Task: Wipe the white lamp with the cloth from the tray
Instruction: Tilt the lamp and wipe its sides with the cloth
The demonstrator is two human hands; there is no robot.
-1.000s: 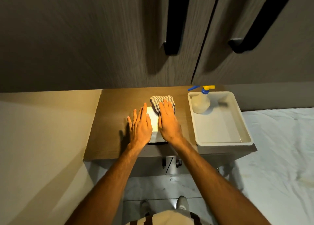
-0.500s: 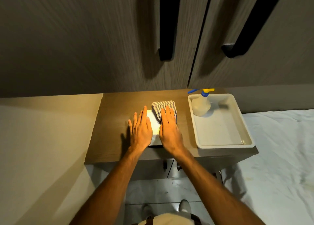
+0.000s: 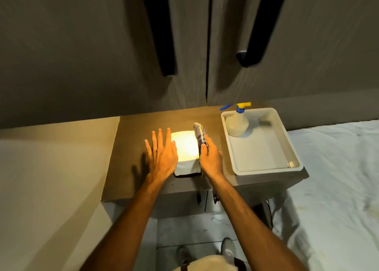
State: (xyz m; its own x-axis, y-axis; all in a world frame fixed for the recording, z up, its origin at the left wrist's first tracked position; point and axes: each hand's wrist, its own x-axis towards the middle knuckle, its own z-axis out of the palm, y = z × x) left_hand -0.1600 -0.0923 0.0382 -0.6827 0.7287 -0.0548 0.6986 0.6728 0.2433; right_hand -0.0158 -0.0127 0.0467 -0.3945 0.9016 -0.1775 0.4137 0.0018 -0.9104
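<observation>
Wooden counter (image 3: 131, 168): left hand (image 3: 162, 156), fingers spread flat, against lit white lamp's (image 3: 185, 147) left side; right hand (image 3: 211, 160) pressing striped cloth (image 3: 200, 133) to its right side. Beyond: white tray (image 3: 266, 164) holding spray bottle (image 3: 236, 123).

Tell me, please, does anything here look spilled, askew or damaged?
Nothing stands out: the lit white lamp sits square on the nightstand, and the spray bottle stands upright in the tray.

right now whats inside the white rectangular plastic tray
Only a pale spray bottle with a blue and yellow trigger, standing in the far left corner of the tray. The floor under the bottle is hidden.
</observation>
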